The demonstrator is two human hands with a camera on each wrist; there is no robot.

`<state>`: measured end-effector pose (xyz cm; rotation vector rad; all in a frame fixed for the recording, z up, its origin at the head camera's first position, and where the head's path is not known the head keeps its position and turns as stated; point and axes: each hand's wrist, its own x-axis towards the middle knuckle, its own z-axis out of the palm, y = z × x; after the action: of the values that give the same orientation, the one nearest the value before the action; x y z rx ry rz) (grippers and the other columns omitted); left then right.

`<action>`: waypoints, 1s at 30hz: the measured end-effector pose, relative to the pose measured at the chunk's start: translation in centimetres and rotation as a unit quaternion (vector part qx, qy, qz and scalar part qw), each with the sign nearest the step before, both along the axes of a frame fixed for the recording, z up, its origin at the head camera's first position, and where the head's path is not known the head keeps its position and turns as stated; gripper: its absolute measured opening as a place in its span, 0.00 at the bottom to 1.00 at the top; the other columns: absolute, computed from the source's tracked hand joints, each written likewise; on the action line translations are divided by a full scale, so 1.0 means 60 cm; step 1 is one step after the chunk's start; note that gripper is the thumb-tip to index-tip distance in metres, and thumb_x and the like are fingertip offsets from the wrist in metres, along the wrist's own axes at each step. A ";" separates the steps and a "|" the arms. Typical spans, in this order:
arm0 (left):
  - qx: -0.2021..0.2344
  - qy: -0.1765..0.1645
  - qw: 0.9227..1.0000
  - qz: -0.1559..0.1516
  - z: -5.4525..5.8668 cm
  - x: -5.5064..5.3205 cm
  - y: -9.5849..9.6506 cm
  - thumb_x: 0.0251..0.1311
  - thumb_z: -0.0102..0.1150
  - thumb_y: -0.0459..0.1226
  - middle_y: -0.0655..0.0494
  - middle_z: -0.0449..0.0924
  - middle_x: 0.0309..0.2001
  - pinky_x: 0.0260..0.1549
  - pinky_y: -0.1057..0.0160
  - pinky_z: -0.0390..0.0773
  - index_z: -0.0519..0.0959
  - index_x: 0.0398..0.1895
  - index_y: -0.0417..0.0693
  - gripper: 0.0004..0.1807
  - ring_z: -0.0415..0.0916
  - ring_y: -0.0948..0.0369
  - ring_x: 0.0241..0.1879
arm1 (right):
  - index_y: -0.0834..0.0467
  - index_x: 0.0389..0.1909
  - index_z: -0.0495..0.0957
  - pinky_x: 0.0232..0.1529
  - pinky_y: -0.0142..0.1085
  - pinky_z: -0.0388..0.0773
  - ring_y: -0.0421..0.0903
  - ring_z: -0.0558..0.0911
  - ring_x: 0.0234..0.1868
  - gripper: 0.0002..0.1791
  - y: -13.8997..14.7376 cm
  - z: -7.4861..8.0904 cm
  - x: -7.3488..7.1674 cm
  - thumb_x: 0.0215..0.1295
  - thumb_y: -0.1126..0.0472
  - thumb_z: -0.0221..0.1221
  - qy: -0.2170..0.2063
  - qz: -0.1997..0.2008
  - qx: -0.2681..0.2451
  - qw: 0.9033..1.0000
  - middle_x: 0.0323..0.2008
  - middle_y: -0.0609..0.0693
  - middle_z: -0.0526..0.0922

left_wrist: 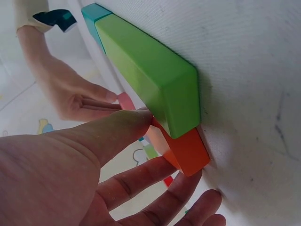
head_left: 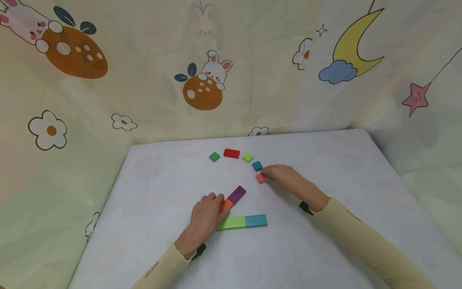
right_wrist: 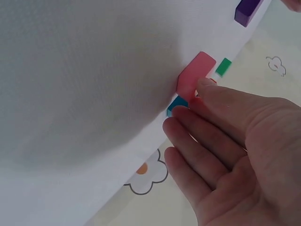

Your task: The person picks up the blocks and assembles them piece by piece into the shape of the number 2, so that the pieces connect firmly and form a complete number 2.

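Observation:
My left hand [head_left: 205, 216] pinches an orange block [head_left: 225, 206] between thumb and fingers. A purple block [head_left: 237, 194] lies end to end with it, slanting up to the right. Just below, a long light green block [head_left: 232, 223] and a teal block [head_left: 256, 220] form a straight row. With thumb and fingertips, my right hand [head_left: 286, 178] pinches a pink block [right_wrist: 195, 75] at the table surface. Right behind that stands a small blue block [head_left: 257, 166]. In the left wrist view, the orange block [left_wrist: 188, 153] meets the end of the light green one [left_wrist: 146, 75].
Farther back, a lime block [head_left: 248, 157], a red block [head_left: 232, 153] and a small green block [head_left: 214, 157] continue a curved line on the white table [head_left: 162, 180]. A printed curtain [head_left: 151, 80] hangs behind the table's back edge and along its sides.

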<state>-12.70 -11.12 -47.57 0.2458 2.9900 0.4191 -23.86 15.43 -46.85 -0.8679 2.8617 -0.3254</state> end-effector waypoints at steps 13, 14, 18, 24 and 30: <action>-0.004 -0.002 1.000 0.002 0.000 -0.001 0.001 0.60 0.68 0.51 0.54 0.76 0.37 0.30 0.63 0.69 0.80 0.55 0.50 0.24 0.68 0.59 0.35 | 0.58 0.51 0.84 0.50 0.41 0.83 0.47 0.84 0.42 0.17 -0.023 0.000 0.004 0.65 0.54 0.67 0.007 -0.017 0.014 1.000 0.42 0.51 0.88; -0.005 -0.002 1.000 0.003 0.000 -0.001 0.001 0.60 0.68 0.51 0.54 0.76 0.37 0.30 0.63 0.69 0.80 0.55 0.49 0.24 0.68 0.59 0.35 | 0.58 0.51 0.84 0.49 0.41 0.83 0.46 0.83 0.41 0.17 -0.026 0.000 0.005 0.65 0.53 0.67 0.006 -0.021 0.016 1.000 0.41 0.50 0.87; -0.008 -0.004 1.000 0.003 0.000 -0.001 0.001 0.60 0.68 0.52 0.53 0.77 0.38 0.31 0.62 0.70 0.80 0.56 0.50 0.25 0.69 0.58 0.35 | 0.57 0.47 0.84 0.43 0.36 0.82 0.44 0.80 0.35 0.16 -0.038 -0.002 0.007 0.64 0.52 0.68 0.005 -0.031 0.023 0.999 0.35 0.48 0.85; -0.007 -0.005 1.000 0.002 0.000 -0.002 0.000 0.60 0.68 0.52 0.53 0.77 0.39 0.31 0.62 0.70 0.80 0.57 0.50 0.26 0.69 0.58 0.36 | 0.57 0.45 0.84 0.36 0.33 0.78 0.42 0.76 0.31 0.15 -0.052 -0.006 0.010 0.64 0.51 0.68 0.008 -0.039 0.016 0.999 0.29 0.45 0.82; -0.002 -0.007 1.000 0.002 0.000 -0.002 0.000 0.59 0.69 0.51 0.53 0.76 0.37 0.31 0.63 0.70 0.80 0.57 0.50 0.26 0.69 0.59 0.35 | 0.57 0.46 0.84 0.38 0.35 0.81 0.42 0.79 0.32 0.16 -0.066 -0.011 0.014 0.64 0.51 0.68 0.010 -0.044 0.006 0.999 0.33 0.47 0.85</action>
<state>-12.82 -11.13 -47.59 0.2349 2.9773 0.4124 -23.00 11.46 -47.54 -0.7490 2.9223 -0.3104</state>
